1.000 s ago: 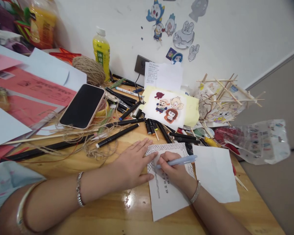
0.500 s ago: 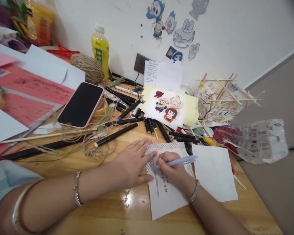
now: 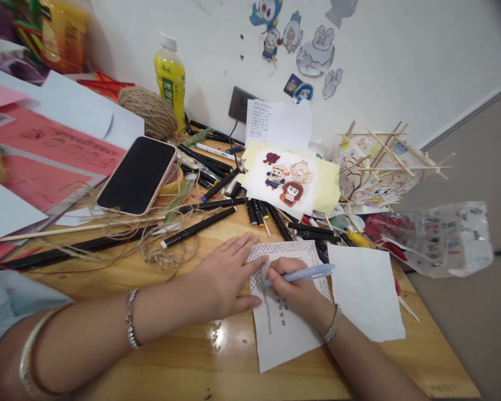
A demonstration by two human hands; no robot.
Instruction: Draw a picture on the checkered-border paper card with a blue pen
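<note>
My right hand [image 3: 294,289] is closed around a light blue pen [image 3: 307,274], its tip resting on a small white paper [image 3: 281,334] with a cross-hatched border and lines of small writing. Flat on the wooden table [image 3: 183,362], my left hand [image 3: 225,275] has its fingers stretched out and presses the paper's left edge. Both wrists wear bracelets.
A blank white sheet [image 3: 365,292] lies right of the paper. Behind are several black markers [image 3: 198,227], a sheet of cartoon drawings [image 3: 286,181], a phone [image 3: 137,175], a twine ball [image 3: 148,111], a yellow bottle [image 3: 170,75], a stick frame [image 3: 388,159], a plastic bag [image 3: 442,239] and pink and white papers [image 3: 45,145].
The view has shifted slightly. Both hands stay where they were on the paper, with the pen still at the same spot.
</note>
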